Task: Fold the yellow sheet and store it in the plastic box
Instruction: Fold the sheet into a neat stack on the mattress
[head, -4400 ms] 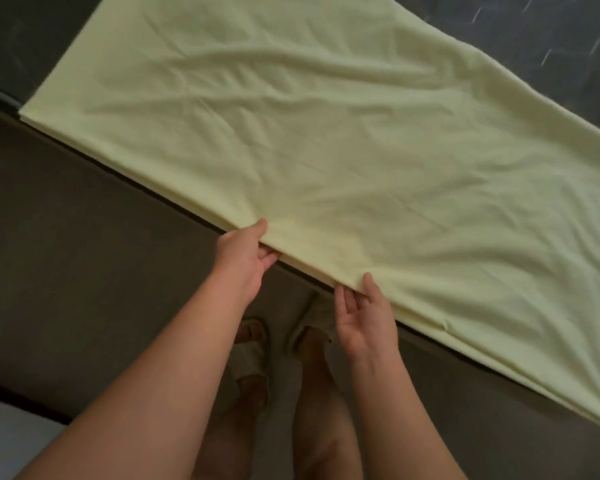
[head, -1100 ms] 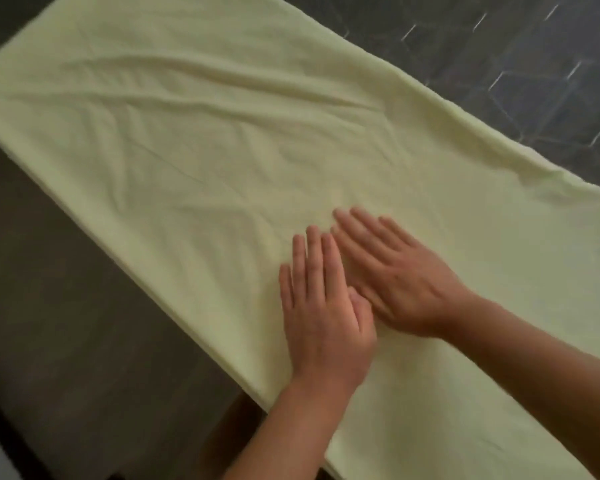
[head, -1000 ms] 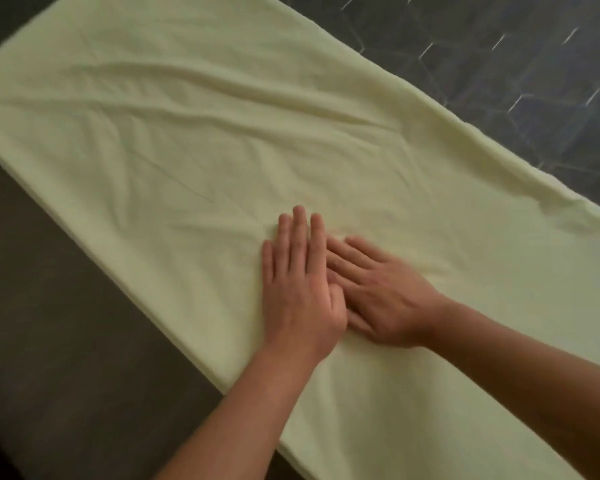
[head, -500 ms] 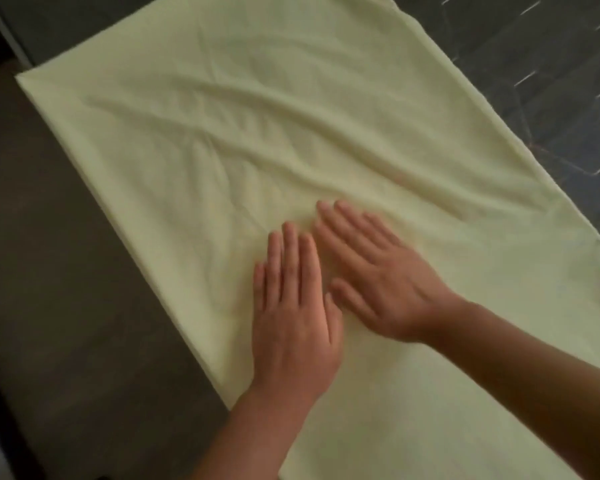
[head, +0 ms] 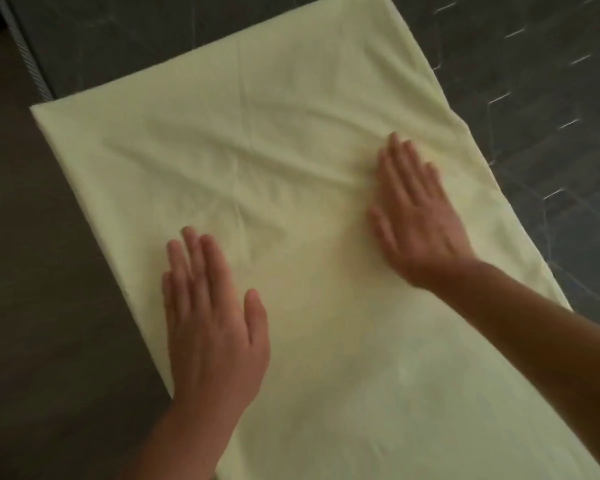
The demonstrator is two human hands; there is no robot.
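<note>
The pale yellow sheet (head: pixel 257 140) lies folded into a long strip on a dark surface, with soft creases running across its middle. My left hand (head: pixel 212 317) lies flat on the sheet near its left edge, fingers straight and pointing away from me. My right hand (head: pixel 413 209) presses flat on the sheet closer to its right edge, fingers together. The two hands are well apart. No plastic box is in view.
The dark grey bed cover (head: pixel 541 116) with a pale hexagon pattern shows at the right and top. A brownish floor (head: pixel 32 306) runs down the left side. A pale rope-like trim (head: pixel 28 53) stands at the upper left.
My hands, side by side half a second ago, have slid apart across the sheet: the left toward the left edge, the right toward the right. The view has turned too.
</note>
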